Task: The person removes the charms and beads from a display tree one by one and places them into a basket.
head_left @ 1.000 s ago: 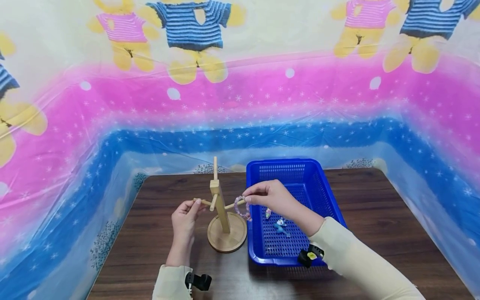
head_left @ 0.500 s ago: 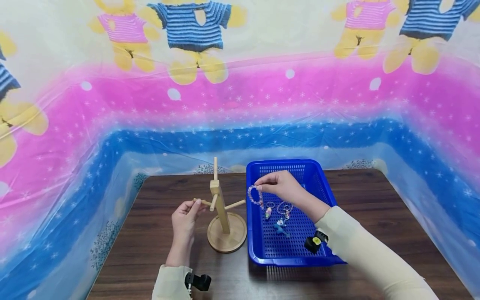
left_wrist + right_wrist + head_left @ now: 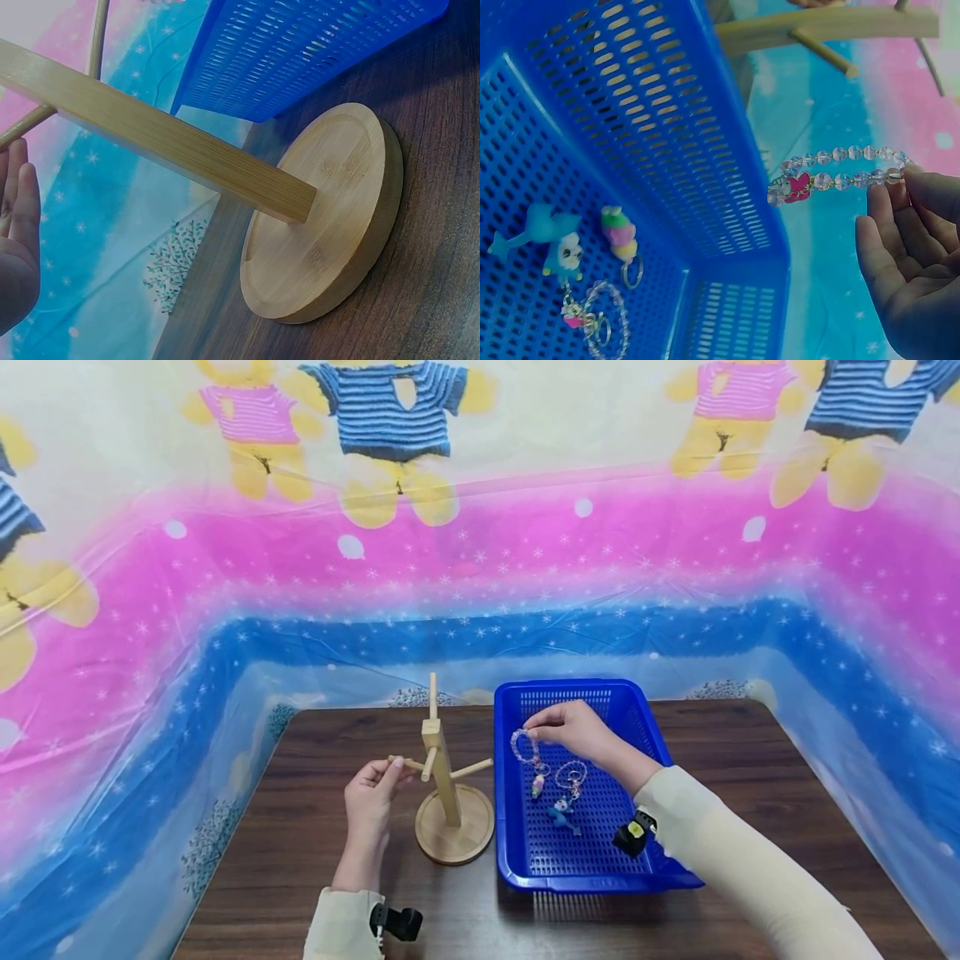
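A wooden stand (image 3: 446,789) with several pegs rises from a round base (image 3: 330,240). My left hand (image 3: 367,797) pinches the tip of its left peg between thumb and fingers. From the thumb and fingertips of my right hand (image 3: 577,733) hangs a bracelet of clear pinkish beads (image 3: 823,181) with a pink charm (image 3: 800,185), held over the left part of the blue basket (image 3: 592,883). Below it in the basket lie a blue figure keychain (image 3: 544,223), a green, pink and yellow keychain (image 3: 620,235) and a second beaded bracelet (image 3: 621,300).
The basket stands just right of the stand on a dark wooden table (image 3: 292,827). The stand's right peg (image 3: 472,768) points toward the basket's left rim. A printed cloth (image 3: 480,585) hangs behind and around the table.
My right hand has carried the bracelet from the end of the stand's right peg rightward, over the basket. Between half a second ago and now it shifts slightly further right. My left hand stays put.
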`<state>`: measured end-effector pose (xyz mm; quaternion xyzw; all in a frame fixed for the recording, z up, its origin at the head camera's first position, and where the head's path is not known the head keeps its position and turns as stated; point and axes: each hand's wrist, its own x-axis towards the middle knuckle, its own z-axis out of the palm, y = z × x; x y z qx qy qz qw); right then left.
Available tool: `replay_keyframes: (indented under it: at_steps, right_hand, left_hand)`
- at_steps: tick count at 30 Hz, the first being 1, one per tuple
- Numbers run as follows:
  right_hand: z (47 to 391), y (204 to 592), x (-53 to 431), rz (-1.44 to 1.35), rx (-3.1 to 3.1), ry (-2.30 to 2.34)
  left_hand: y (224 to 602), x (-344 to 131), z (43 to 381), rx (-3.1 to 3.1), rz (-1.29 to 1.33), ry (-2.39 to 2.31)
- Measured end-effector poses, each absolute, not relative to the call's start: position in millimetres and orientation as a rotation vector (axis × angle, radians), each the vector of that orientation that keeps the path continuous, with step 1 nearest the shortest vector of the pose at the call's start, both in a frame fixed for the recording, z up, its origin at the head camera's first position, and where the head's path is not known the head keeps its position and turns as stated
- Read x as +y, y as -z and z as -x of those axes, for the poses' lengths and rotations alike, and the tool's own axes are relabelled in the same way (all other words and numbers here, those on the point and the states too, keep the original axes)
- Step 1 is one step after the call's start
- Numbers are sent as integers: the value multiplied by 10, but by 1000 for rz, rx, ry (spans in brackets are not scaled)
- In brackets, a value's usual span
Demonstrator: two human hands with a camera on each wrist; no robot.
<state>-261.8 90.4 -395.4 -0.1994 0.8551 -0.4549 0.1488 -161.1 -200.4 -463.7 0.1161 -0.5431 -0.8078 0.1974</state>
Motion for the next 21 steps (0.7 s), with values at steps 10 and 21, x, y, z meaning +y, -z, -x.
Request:
replay_keyframes:
  at_steps: [10, 21]
  right_hand:
    - [2764, 4130, 922, 495, 2431, 1302]
    - [2961, 4351, 935, 445, 2424, 1299]
  left_hand:
    - [4630, -2011, 1610, -1505, -346, 2276]
    - [4661, -2014, 1613, -1543, -331, 2244]
